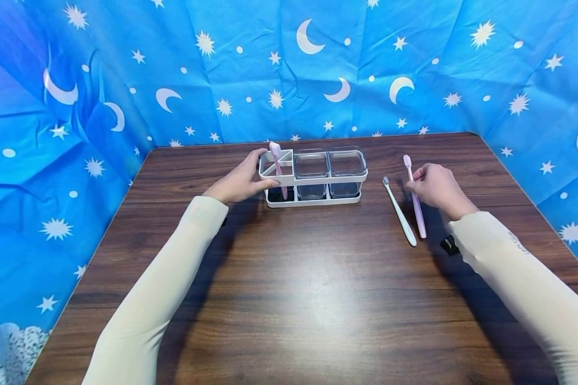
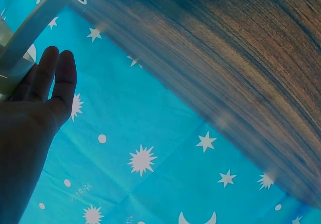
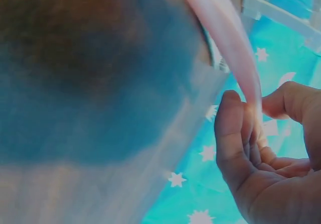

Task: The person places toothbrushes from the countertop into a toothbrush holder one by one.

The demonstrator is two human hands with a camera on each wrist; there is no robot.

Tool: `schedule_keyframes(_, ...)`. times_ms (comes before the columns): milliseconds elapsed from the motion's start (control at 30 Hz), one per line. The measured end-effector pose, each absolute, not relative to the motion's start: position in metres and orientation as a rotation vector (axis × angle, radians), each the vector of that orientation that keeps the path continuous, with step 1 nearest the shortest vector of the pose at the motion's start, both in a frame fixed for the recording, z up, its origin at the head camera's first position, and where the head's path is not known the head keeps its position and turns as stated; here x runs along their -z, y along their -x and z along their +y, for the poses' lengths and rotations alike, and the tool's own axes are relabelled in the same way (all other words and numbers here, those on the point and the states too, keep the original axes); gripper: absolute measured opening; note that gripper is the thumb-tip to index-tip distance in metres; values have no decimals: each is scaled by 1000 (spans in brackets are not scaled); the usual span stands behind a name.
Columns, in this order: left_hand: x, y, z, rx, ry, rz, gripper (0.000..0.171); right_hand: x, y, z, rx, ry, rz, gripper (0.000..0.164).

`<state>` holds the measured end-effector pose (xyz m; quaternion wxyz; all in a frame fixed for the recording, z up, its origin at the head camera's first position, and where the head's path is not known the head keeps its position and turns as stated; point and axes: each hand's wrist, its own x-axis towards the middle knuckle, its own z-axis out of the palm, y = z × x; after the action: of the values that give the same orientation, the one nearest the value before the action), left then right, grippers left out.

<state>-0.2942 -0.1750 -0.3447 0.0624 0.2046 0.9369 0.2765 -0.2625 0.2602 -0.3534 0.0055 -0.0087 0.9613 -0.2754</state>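
A white toothbrush holder (image 1: 318, 202) stands toward the back of the table, a pink toothbrush (image 1: 277, 161) upright in its divided left section. My left hand (image 1: 238, 181) grips the holder's left end, thumb in front and fingers at the side and back. In the left wrist view, part of the holder's white frame (image 2: 42, 15) crosses beside that hand. To the right, my right hand (image 1: 435, 187) pinches a second pink toothbrush (image 1: 419, 219) near its neck, bristles pointing away. Its handle (image 3: 233, 48) fills the upper right wrist view. A white toothbrush (image 1: 401, 216) lies just left of it.
Two clear cups (image 1: 312, 191) sit in the holder's middle and right sections. The dark wood table (image 1: 289, 299) ends at a blue cloth (image 1: 270, 69) with moons and stars, hung behind it and along the sides. A black strap (image 1: 449, 245) shows by my right cuff.
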Motion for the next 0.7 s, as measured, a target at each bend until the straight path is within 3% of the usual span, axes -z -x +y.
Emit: schedule_keyframes(700,345,296,-176,-856,-622,2823,96,322,253,233,1346,370,3316,21)
